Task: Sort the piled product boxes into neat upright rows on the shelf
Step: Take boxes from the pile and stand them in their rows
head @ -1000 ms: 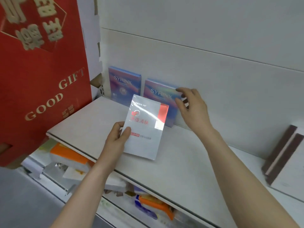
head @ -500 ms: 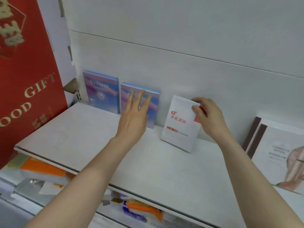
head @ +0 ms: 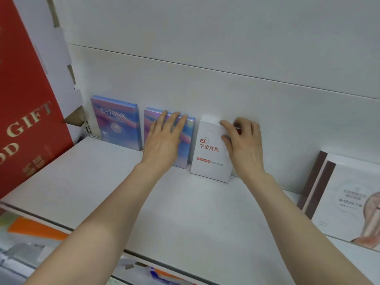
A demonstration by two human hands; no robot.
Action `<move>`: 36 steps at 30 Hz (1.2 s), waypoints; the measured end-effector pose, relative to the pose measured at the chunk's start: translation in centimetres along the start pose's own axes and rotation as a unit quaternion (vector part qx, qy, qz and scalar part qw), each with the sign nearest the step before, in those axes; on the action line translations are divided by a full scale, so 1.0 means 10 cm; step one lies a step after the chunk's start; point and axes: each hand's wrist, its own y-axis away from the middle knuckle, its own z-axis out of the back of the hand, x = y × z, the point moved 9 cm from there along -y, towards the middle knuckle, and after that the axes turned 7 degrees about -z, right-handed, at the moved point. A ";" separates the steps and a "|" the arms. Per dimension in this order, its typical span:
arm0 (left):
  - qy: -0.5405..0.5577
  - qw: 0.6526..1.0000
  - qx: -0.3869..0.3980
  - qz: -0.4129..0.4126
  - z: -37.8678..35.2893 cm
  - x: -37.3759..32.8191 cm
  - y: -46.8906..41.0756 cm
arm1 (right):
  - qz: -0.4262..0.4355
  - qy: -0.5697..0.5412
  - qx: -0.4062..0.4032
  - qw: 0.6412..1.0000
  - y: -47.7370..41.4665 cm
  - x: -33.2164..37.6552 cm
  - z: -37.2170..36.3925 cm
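At the frame's centre, the left hand [head: 164, 142] lays straight fingers [head: 174, 123] flat on a blue box [head: 188, 150]; the right hand [head: 243, 145] grips the upright white box [head: 207, 159] on the shelf [head: 185, 212] with curled fingers.

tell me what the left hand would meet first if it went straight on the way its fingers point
The left hand lies flat on the second blue box; past its top edge, the white back panel would likely come first, though depth is unclear.
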 end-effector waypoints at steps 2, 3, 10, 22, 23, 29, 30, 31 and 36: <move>0.006 1.000 -0.001 0.002 -0.01 0.01 0.00 | 0.002 0.005 0.003 1.000 0.01 0.01 -0.03; 0.008 1.000 -0.001 0.002 0.00 0.01 0.00 | 0.002 0.004 0.005 1.000 0.02 0.01 -0.03; 0.047 0.999 -0.003 0.009 0.05 -0.01 0.10 | 0.025 0.017 0.000 1.000 0.03 0.03 0.03; 0.096 0.994 -0.041 -0.028 0.37 -0.17 0.51 | 0.005 0.068 0.009 0.998 0.41 0.04 0.48; 0.108 0.993 -0.043 -0.037 0.40 -0.21 0.56 | 0.003 0.078 0.015 0.997 0.50 0.04 0.53; 0.188 0.980 -0.012 -0.067 0.44 -0.65 0.94 | -0.013 0.114 0.051 0.992 1.25 -0.11 0.82; 0.198 0.978 0.000 -0.071 0.43 -0.75 1.01 | -0.021 0.117 0.058 0.991 1.39 -0.16 0.88; 0.206 0.975 0.012 -0.077 0.41 -0.86 1.07 | -0.030 0.122 0.066 0.990 1.53 -0.21 0.95; 0.234 0.964 0.058 -0.115 0.30 -1.50 1.33 | -0.103 0.136 0.097 0.980 2.18 -0.63 1.33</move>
